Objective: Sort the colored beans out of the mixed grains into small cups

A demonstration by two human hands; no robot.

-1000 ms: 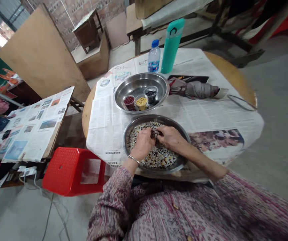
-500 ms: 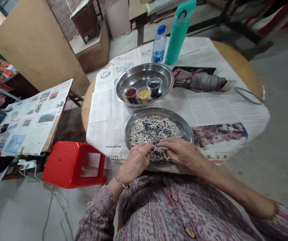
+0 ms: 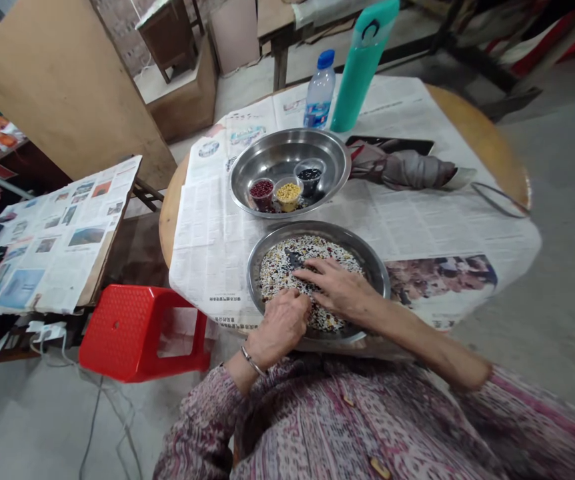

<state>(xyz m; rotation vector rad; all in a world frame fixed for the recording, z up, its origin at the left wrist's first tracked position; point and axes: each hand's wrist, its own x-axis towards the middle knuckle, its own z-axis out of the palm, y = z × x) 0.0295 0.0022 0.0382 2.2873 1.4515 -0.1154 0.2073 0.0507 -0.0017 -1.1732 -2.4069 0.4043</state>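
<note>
A round metal basin (image 3: 375,250) near the table's front edge holds white rice-like grains (image 3: 280,260) mixed with yellow, red and black beans. My left hand (image 3: 283,321), a bangle on its wrist, rests at the basin's near left side with its fingers curled closed; what it holds, if anything, is hidden. My right hand (image 3: 342,285) reaches in from the right, fingers spread and touching the mixture. Behind stands a second metal basin (image 3: 267,157) with three clear cups: red beans (image 3: 261,190), yellow beans (image 3: 287,193) and black beans (image 3: 309,175).
A water bottle (image 3: 319,93) and a green flask (image 3: 362,73) stand at the back. A folded grey umbrella (image 3: 407,167) lies beside a dark flat object (image 3: 420,145) on the newspaper (image 3: 207,233). A red stool (image 3: 122,327) and another newspaper-covered table (image 3: 67,233) are at left.
Both hands have moved from the far part of the mixture toward the near rim. Then my right hand spread forward again over the grains while my left hand stayed low and curled.
</note>
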